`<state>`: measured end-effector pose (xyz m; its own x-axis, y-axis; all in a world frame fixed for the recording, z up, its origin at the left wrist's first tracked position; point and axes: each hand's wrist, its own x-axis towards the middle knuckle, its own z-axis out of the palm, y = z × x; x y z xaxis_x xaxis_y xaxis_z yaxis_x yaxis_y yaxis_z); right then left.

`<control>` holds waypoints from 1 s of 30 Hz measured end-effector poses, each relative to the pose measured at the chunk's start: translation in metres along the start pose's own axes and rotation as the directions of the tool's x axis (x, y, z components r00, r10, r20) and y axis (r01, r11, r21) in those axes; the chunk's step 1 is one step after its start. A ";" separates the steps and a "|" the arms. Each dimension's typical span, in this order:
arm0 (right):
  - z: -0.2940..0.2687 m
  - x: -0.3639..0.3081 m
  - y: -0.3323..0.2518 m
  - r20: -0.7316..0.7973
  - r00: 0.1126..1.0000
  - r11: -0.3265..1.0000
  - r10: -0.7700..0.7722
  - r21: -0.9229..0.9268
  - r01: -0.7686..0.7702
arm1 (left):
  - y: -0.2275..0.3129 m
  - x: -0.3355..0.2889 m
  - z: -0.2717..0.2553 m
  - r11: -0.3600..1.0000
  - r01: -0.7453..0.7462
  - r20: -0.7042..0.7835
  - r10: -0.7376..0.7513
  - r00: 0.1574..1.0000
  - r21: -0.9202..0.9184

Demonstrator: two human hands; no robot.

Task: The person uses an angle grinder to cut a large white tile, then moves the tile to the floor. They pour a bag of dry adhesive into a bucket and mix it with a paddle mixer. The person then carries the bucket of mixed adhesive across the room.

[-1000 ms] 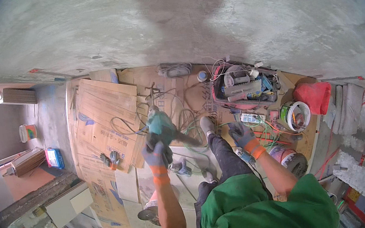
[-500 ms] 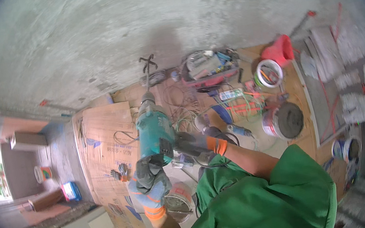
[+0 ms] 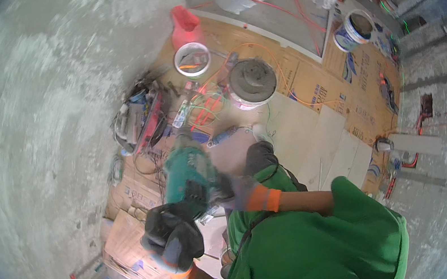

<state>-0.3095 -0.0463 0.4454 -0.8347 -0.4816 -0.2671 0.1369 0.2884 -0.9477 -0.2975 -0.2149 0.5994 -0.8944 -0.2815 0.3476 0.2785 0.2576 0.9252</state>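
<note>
Teal casing identifies the drill [image 3: 188,178], which we take as the centre of the clock.

We record two changes. A second ago the left hand alone carried the drill, with the right hand well apart from it; the right hand is now at its side. The view has also swung rightward: the wall [image 3: 51,135], formerly across 12 o'clock, now fills 9 to 11. We judge that the load is shared between both hands and that the drill faces the floor items rather than the wall.

Location: the drill is held above the floor, nose toward 12. The bucket [image 3: 247,103] of grey mortar [image 3: 252,80] stands between 1 and 2 o'clock; the pail [image 3: 191,75] sits just past 12, and the tray [image 3: 151,131] at 11. We cannot make out the paddle.

Pose: the left hand [image 3: 174,235] is near 7 o'clock, gloved fingers wrapped closed on the drill's rear end, its forearm rising from 6. The right hand [image 3: 234,191] lies at 4, its forearm nearly level from the right; it meets the drill's flank, but blur prevents us from telling how far its fingers are closed.
</note>
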 end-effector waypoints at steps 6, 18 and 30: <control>-0.096 -0.036 0.036 -0.254 0.952 0.983 0.173 -0.019 -0.184 | 0.005 0.042 0.114 0.709 0.627 0.326 -0.539 0.777 -0.323; -0.201 0.039 0.080 -0.253 0.896 0.921 0.365 -0.046 -0.387 | -0.047 0.109 0.256 0.680 0.733 0.459 -0.656 0.599 0.015; -0.223 0.063 0.161 -0.210 0.934 0.907 0.291 -0.251 -0.339 | -0.124 0.077 0.285 0.596 0.785 0.324 -0.719 0.615 -0.167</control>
<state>-0.4590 0.1543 0.3146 -0.8514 -0.1923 -0.4881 0.2730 0.6322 -0.7252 -0.5006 -0.0047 0.4678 -0.8637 -0.0590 -0.5005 -0.4775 -0.2218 0.8502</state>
